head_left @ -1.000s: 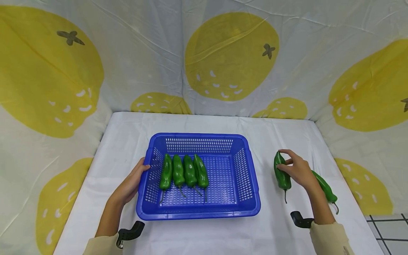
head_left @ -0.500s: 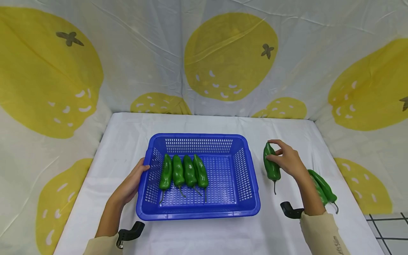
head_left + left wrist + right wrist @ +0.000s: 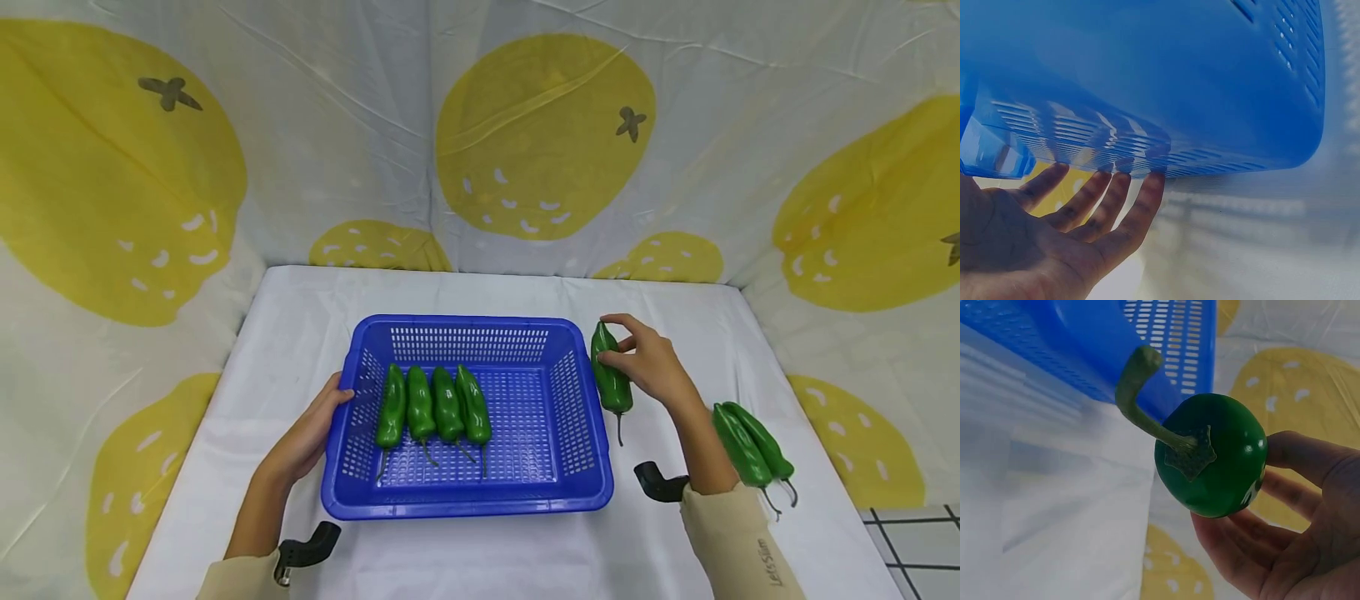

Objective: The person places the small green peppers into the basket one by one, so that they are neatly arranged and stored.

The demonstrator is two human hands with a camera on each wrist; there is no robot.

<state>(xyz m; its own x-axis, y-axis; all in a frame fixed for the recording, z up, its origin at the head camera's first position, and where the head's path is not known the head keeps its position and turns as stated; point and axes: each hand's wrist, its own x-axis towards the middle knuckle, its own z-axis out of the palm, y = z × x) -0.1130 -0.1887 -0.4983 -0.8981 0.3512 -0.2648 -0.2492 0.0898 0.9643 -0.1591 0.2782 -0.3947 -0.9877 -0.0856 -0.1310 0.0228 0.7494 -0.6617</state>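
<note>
My right hand [image 3: 651, 362] pinches a glossy green chili pepper [image 3: 617, 385] between thumb and fingers, its stem pointing toward me, at the basket's right rim. In the right wrist view the pepper [image 3: 1216, 462] shows stem end first, close beside the blue basket wall. My left hand [image 3: 311, 429] grips the left rim of the blue plastic basket [image 3: 468, 506], thumb over the edge. From the left wrist view, the fingers [image 3: 1119, 228] spread against the basket's slotted outer wall. Inside, several green peppers [image 3: 447, 404] lie side by side in the left half, stems toward me.
Two more green peppers [image 3: 752, 450] lie together on the white-clothed table [image 3: 480, 558], right of the basket and partly behind my right forearm. Cloth walls [image 3: 360, 125] printed with yellow fruit enclose the table's back and sides.
My right hand has carried its pepper leftward, from near the two table peppers to the basket's right edge. The left hand and the basket have stayed in place.
</note>
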